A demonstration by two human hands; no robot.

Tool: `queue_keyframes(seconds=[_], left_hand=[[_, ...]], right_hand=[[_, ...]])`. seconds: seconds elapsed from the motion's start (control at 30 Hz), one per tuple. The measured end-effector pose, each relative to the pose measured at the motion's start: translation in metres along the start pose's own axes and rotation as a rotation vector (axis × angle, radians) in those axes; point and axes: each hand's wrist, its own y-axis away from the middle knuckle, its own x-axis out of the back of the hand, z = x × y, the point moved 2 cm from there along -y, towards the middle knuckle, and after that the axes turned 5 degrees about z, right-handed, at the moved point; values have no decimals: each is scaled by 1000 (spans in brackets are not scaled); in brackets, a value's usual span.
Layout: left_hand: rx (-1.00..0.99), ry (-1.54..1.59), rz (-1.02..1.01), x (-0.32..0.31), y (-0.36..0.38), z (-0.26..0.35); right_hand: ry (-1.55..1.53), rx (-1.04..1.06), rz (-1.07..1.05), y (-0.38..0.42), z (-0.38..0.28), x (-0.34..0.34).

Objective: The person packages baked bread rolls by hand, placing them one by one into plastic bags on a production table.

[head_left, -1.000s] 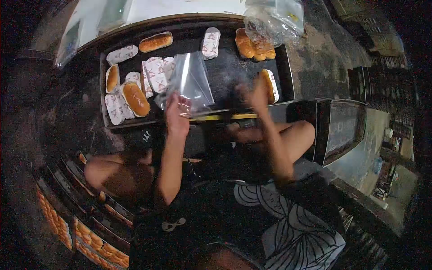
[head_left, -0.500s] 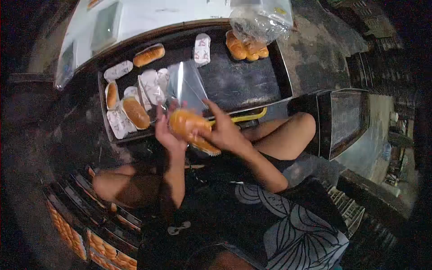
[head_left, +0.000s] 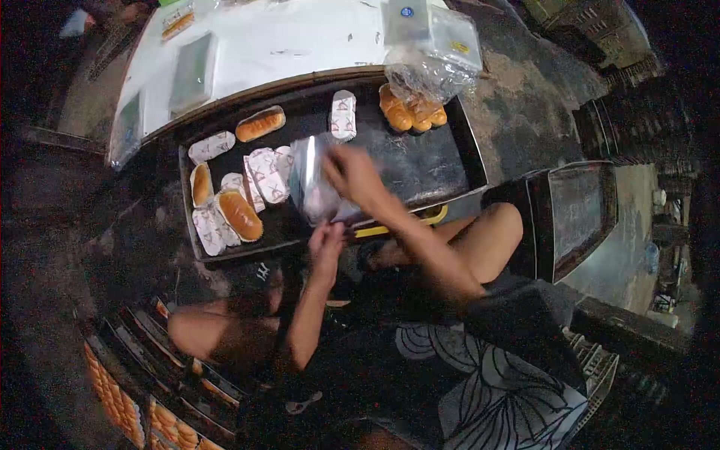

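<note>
A clear plastic bag [head_left: 306, 169] catches the light over the front middle of the dark tray [head_left: 420, 165]. At the bag's near edge, my left hand [head_left: 328, 244] has its fingers closed on the plastic. My right hand [head_left: 354, 178] overlaps the bag's right side, its fingers blurred by motion. A pale, smeared shape shows through the bag. To the left on the tray lie a glossy brown bun [head_left: 240, 216] in a paper liner, a smaller bun [head_left: 201, 185] and several paper-wrapped pieces [head_left: 266, 174]. Another bun [head_left: 260, 124] lies near the tray's back edge.
Behind the tray, a white surface [head_left: 292, 45] carries stacks of clear bags [head_left: 193, 71]. Crumpled plastic [head_left: 431, 79] partly covers a cluster of buns [head_left: 401, 112] at the back right. A yellow handle [head_left: 435, 216] shows below the tray. Filled bread trays [head_left: 116, 382] sit lower left.
The brown bun held between both hands has gone from sight. My right hand has moved up across the bag, and my left hand has shifted right to its near edge. The view has tilted slightly.
</note>
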Motion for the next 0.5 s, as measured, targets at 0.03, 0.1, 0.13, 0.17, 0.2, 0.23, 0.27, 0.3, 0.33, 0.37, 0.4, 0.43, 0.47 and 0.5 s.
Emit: queue_keyframes(seconds=[0.03,0.1,0.13,0.17,0.2,0.23,0.27,0.3,0.33,0.37,0.4,0.43,0.47,0.5], left_hand=[[-190,-380,-142,0,-7,-10],[-690,-930,2,17,-33,-48],[-481,-1300,-130,32,-56,-72],[-311,-1667,-343,48,-76,-97],[-320,-1663,-325,64,-83,-95],[-434,-1601,-327,77,-84,-93],[-535,-1538,-340,85,-82,-94],[-246,-1174,-144,59,-43,-12],[-233,-1169,-137,52,-36,11],[-241,-1173,-190,47,-32,25],[-247,-1179,-246,43,-30,26],[-234,-1013,-229,36,-23,24],[-271,-908,-244,24,-16,25],[-288,-811,-194,16,-13,26]], right_hand=[[13,87,177,-32,-23,5],[-76,213,241,-84,-57,14],[36,549,401,-101,-58,8],[140,542,291,-94,-56,1],[249,546,179,-81,-55,-5],[107,557,198,-44,-50,-5],[119,355,86,-5,-21,-23],[26,-15,-297,33,-3,-25],[-199,-226,-440,76,15,-30],[-114,-244,-584,117,43,-41],[-96,-228,-432,135,32,-37],[-110,-337,-232,142,34,-43],[-113,-327,-237,140,41,-46],[-94,-404,-136,131,40,-43]])
